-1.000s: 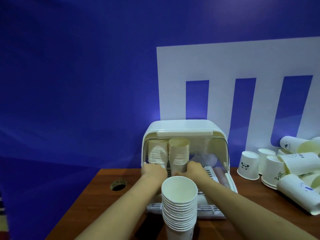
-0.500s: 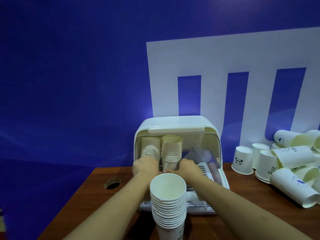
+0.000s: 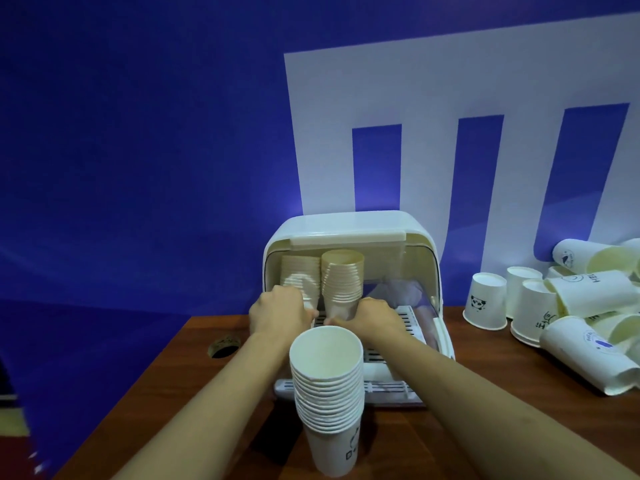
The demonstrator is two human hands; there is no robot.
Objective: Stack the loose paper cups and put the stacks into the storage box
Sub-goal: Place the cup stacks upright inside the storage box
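Note:
The white storage box (image 3: 349,226) stands open at the table's back with two cup stacks upright on its rack. My left hand (image 3: 278,313) and my right hand (image 3: 377,317) reach inside and grip the foot of the right stack (image 3: 343,278) from both sides. My left hand hides the base of the left stack (image 3: 299,275). A third tall stack (image 3: 327,382) stands free on the table in front of the box, between my forearms.
Several loose paper cups (image 3: 485,301) stand or lie in a heap (image 3: 588,355) at the right of the brown table (image 3: 173,393). A round cable hole (image 3: 224,344) sits left of the box. A blue and white wall rises right behind.
Both hands stay at the foot of the stacks in the box. Only my head has shifted, so the scene sits slightly differently in view.

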